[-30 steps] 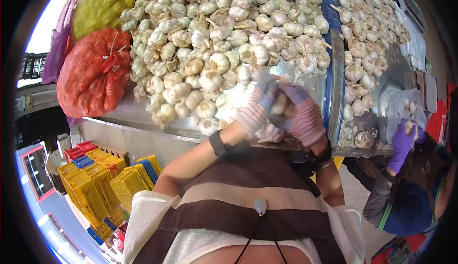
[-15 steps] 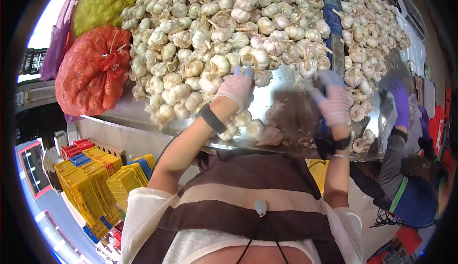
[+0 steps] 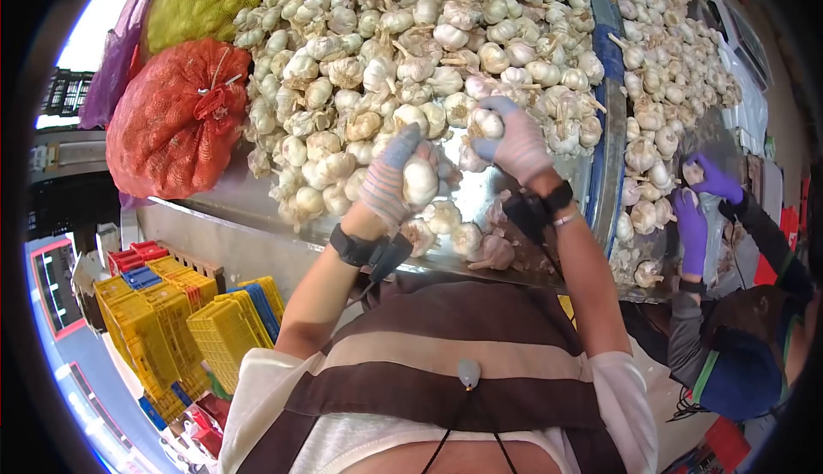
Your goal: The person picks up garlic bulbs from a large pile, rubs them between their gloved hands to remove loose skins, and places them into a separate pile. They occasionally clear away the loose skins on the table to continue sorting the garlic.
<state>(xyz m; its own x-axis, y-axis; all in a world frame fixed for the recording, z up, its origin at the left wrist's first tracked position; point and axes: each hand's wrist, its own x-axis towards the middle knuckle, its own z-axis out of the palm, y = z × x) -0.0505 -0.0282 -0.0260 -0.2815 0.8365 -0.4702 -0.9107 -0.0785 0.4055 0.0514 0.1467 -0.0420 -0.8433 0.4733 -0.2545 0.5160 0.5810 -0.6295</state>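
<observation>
My left hand (image 3: 387, 181), in a striped glove with bluish fingertips, is closed round a white garlic bulb (image 3: 420, 182) at the near edge of the heap. Just to its right, my right hand (image 3: 519, 143), gloved alike, has its fingers curled over another garlic bulb (image 3: 489, 123). Beyond both hands spreads a large heap of garlic bulbs (image 3: 343, 71) with dry stems. Close to my body, a few loose garlic bulbs (image 3: 466, 238) lie on the metal table (image 3: 538, 255). The left fingertips are partly hidden by the bulb.
A red net sack (image 3: 176, 123) and a yellow net sack (image 3: 201, 3) stand at the left. A blue-edged divider (image 3: 608, 63) separates a second garlic pile (image 3: 664, 63). A co-worker's purple-gloved hands (image 3: 716, 178) handle garlic at right. Yellow crates (image 3: 154, 320) are stacked lower left.
My right hand has moved left from near the divider and now grips a bulb. My left hand has drawn back slightly with a bulb in it. The co-worker's hands have come together.
</observation>
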